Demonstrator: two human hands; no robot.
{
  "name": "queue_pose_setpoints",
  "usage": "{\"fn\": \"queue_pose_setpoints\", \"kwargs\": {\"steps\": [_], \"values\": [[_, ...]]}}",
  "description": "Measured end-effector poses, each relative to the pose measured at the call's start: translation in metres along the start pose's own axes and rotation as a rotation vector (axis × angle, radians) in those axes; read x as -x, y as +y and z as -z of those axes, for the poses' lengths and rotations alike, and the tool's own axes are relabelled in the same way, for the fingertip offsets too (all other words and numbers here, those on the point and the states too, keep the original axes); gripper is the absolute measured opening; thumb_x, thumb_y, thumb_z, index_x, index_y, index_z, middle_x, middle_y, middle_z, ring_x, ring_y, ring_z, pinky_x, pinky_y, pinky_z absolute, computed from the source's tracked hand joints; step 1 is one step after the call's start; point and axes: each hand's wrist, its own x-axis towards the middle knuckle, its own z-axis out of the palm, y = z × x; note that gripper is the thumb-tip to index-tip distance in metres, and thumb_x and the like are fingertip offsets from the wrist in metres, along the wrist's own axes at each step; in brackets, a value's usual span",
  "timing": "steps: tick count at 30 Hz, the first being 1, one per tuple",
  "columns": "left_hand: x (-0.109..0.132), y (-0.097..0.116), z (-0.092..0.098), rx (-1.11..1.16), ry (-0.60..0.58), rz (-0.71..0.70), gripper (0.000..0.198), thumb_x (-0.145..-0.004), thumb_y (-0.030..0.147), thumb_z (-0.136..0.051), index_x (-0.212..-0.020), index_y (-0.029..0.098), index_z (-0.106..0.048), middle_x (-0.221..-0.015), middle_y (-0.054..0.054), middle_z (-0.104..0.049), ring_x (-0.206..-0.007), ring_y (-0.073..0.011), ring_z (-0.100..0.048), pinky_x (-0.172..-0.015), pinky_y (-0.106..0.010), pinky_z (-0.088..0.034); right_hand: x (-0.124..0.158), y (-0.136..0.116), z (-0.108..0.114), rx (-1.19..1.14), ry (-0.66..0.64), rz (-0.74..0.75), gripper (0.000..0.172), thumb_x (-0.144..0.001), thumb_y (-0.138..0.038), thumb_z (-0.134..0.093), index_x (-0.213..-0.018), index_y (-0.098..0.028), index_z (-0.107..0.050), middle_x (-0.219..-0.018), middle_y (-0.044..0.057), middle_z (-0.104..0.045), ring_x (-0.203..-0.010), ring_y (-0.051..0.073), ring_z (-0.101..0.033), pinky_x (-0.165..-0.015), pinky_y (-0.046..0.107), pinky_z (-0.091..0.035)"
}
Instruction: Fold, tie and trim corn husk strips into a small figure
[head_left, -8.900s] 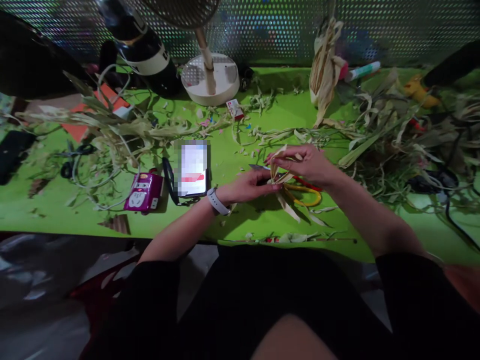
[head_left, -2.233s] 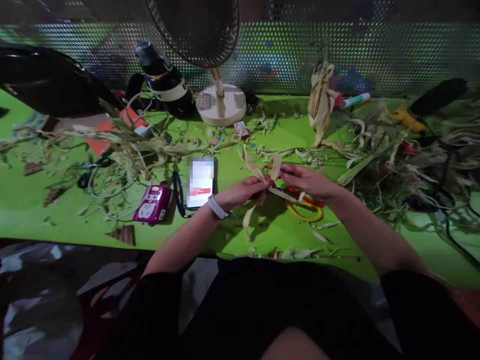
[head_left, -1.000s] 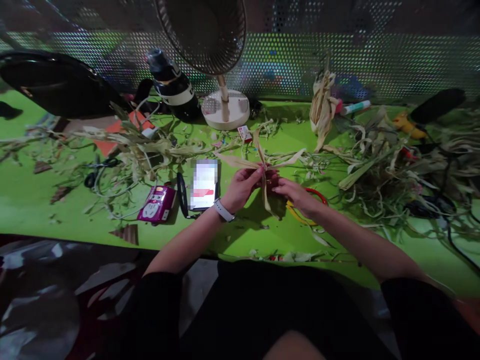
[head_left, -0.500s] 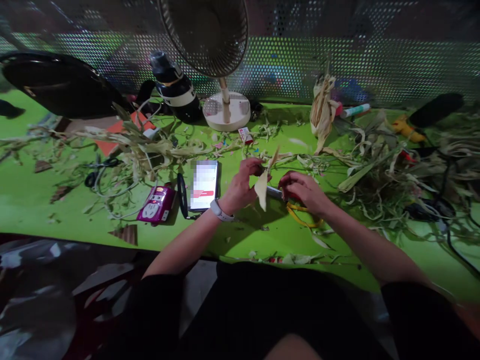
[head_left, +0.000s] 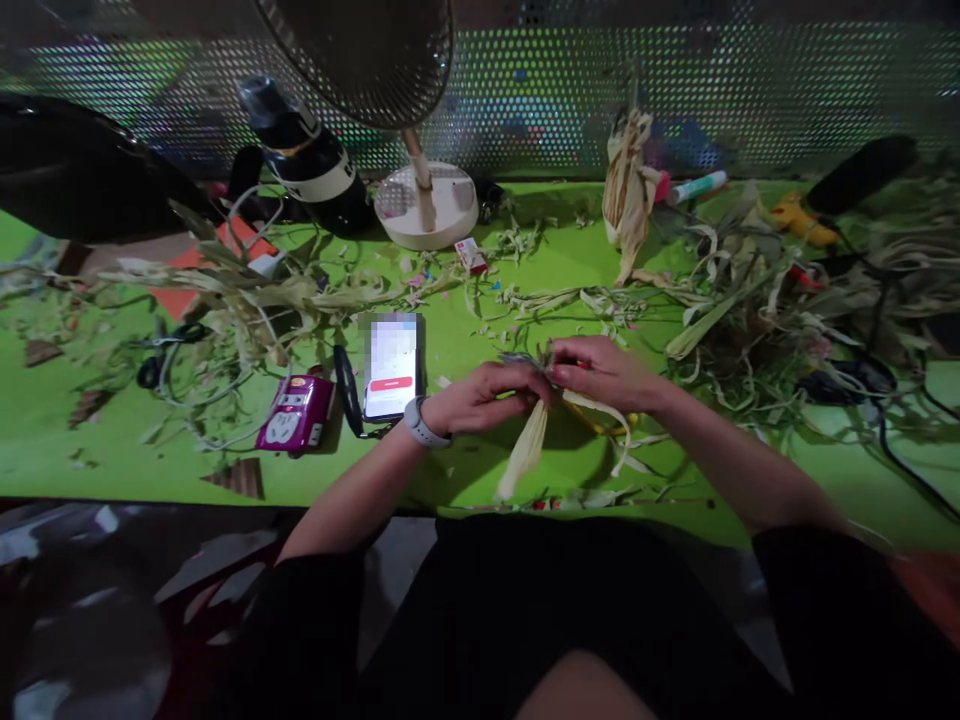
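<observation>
Both hands meet over the bench in front of me, fingers closed on a pale corn husk. My left hand, with a watch on its wrist, pinches the husk near its gathered upper end, and a broad strip hangs below. Close against it, my right hand grips the same bunch at the fingertips. A thinner husk strip curls out beneath the right hand. Grey-green frayed ends stick up between the hands. Partly covered under the right hand lies a yellow loop, its kind unclear.
Left of my hands lie a lit phone, a purple socket block and scissors. A fan and a dark bottle stand behind. A husk bundle leans at the back; a husk heap lies right.
My hands have come together on the husk; earlier the left held a strip and the right was by a grey bar. The view has shifted slightly, moving the bench things left.
</observation>
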Motion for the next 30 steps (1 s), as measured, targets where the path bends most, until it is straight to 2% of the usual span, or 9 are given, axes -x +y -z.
{"fn": "queue_pose_setpoints", "kwargs": {"steps": [2,4,6,9,12,16,22,26,30], "values": [[0.0,-0.002,-0.001,-0.019,-0.057,0.013,0.025,-0.088,0.021,-0.048,-0.099,0.02,-0.07,-0.089,-0.008,-0.071,-0.083,-0.0173,-0.065,-0.081,-0.03,-0.049,-0.002,0.0,-0.007,0.039,0.013,-0.011,0.046,-0.089,-0.056,-0.045,-0.064,-0.019,-0.052,-0.055,-0.004,-0.041,-0.053,0.009,-0.039,-0.051,0.024,-0.028],[-0.001,-0.005,-0.002,-0.083,-0.074,-0.028,0.026,-0.086,0.019,-0.049,-0.101,0.021,-0.07,-0.093,-0.009,-0.071,-0.087,-0.0178,-0.065,-0.084,-0.031,-0.049,-0.004,0.001,-0.011,0.057,0.048,-0.021,0.047,-0.09,-0.055,-0.044,-0.06,-0.019,-0.049,-0.053,-0.005,-0.038,-0.051,0.009,-0.037,-0.052,0.024,-0.028],[-0.002,-0.008,-0.004,-0.199,0.001,-0.066,0.03,-0.086,0.017,-0.05,-0.106,0.023,-0.071,-0.101,-0.01,-0.07,-0.094,-0.0184,-0.064,-0.088,-0.031,-0.049,-0.005,0.004,-0.012,0.035,0.162,-0.052,0.048,-0.09,-0.054,-0.044,-0.058,-0.019,-0.048,-0.053,-0.004,-0.041,-0.051,0.01,-0.038,-0.052,0.025,-0.029],[-0.004,-0.012,-0.006,-0.43,0.202,-0.108,0.032,-0.086,0.016,-0.051,-0.109,0.028,-0.071,-0.113,-0.011,-0.065,-0.107,-0.02,-0.061,-0.093,-0.035,-0.049,-0.007,0.008,-0.011,-0.016,0.351,-0.1,0.048,-0.09,-0.055,-0.043,-0.057,-0.02,-0.047,-0.051,-0.003,-0.043,-0.05,0.01,-0.038,-0.052,0.026,-0.03],[-0.004,-0.016,-0.009,-0.566,0.29,-0.197,0.032,-0.088,0.014,-0.051,-0.107,0.028,-0.072,-0.122,-0.01,-0.061,-0.115,-0.0193,-0.058,-0.096,-0.035,-0.049,-0.007,0.008,-0.011,0.027,0.436,-0.032,0.047,-0.091,-0.054,-0.042,-0.059,-0.02,-0.044,-0.053,-0.003,-0.043,-0.051,0.01,-0.038,-0.053,0.026,-0.031],[-0.004,-0.02,-0.012,-0.586,0.343,-0.299,0.026,-0.09,0.015,-0.053,-0.106,0.023,-0.071,-0.119,-0.011,-0.064,-0.111,-0.0172,-0.061,-0.092,-0.033,-0.052,-0.007,0.008,-0.012,0.127,0.453,0.06,0.045,-0.094,-0.051,-0.039,-0.061,-0.021,-0.041,-0.055,-0.003,-0.04,-0.051,0.01,-0.038,-0.055,0.027,-0.031],[-0.005,-0.018,-0.012,-0.632,0.404,-0.257,0.014,-0.087,0.028,-0.061,-0.096,0.022,-0.069,-0.107,-0.009,-0.07,-0.096,-0.0176,-0.065,-0.082,-0.032,-0.05,-0.008,0.009,-0.017,0.054,0.429,0.092,0.046,-0.095,-0.053,-0.038,-0.062,-0.021,-0.041,-0.057,-0.004,-0.04,-0.053,0.01,-0.038,-0.056,0.026,-0.033],[-0.005,-0.019,-0.015,-0.547,0.449,-0.284,0.014,-0.081,0.029,-0.068,-0.092,0.02,-0.065,-0.106,-0.009,-0.07,-0.096,-0.0185,-0.064,-0.083,-0.033,-0.048,-0.007,0.008,-0.021,-0.08,0.425,0.045,0.049,-0.093,-0.058,-0.039,-0.061,-0.021,-0.043,-0.058,-0.003,-0.041,-0.054,0.01,-0.039,-0.056,0.026,-0.034],[-0.005,-0.017,-0.023,-0.164,0.543,-0.169,0.019,-0.084,0.027,-0.065,-0.1,0.018,-0.061,-0.097,-0.008,-0.067,-0.089,-0.0145,-0.064,-0.076,-0.027,-0.05,-0.005,0.011,-0.018,-0.182,0.424,-0.064,0.045,-0.091,-0.057,-0.043,-0.065,-0.021,-0.046,-0.06,-0.003,-0.043,-0.055,0.011,-0.039,-0.054,0.027,-0.033]]}}
